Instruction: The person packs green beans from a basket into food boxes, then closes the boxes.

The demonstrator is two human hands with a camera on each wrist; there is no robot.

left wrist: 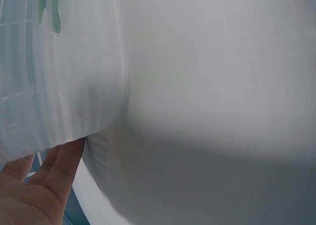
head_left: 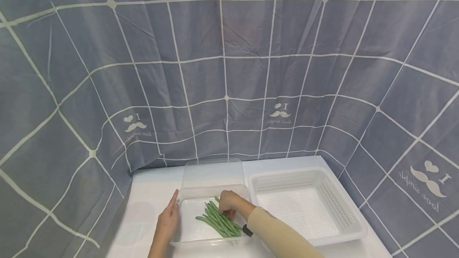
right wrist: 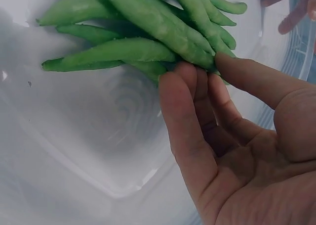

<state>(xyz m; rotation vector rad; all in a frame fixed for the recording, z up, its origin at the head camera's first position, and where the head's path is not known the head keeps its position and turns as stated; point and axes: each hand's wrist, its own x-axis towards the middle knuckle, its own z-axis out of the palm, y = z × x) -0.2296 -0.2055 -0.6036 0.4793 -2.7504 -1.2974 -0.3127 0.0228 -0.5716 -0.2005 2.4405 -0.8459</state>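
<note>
Green beans [head_left: 219, 222] lie in a loose pile on the floor of a clear plastic box [head_left: 187, 226]. My right hand [head_left: 230, 203] reaches into the box and pinches a green bean [right wrist: 160, 24] at its end, thumb on top and fingers curled beneath. Against the outside of the box's left wall rests my left hand [head_left: 167, 221], its fingers fairly straight. In the left wrist view those fingers [left wrist: 66, 160] touch the box's edge, and bean tips [left wrist: 56, 17] show through the plastic.
To the right of the box stands a white perforated basket [head_left: 353, 226]. A clear flat lid [head_left: 213, 173] lies behind the box on the white table [head_left: 143, 194]. Grey checked curtains [head_left: 247, 79] hang around the table's back and sides.
</note>
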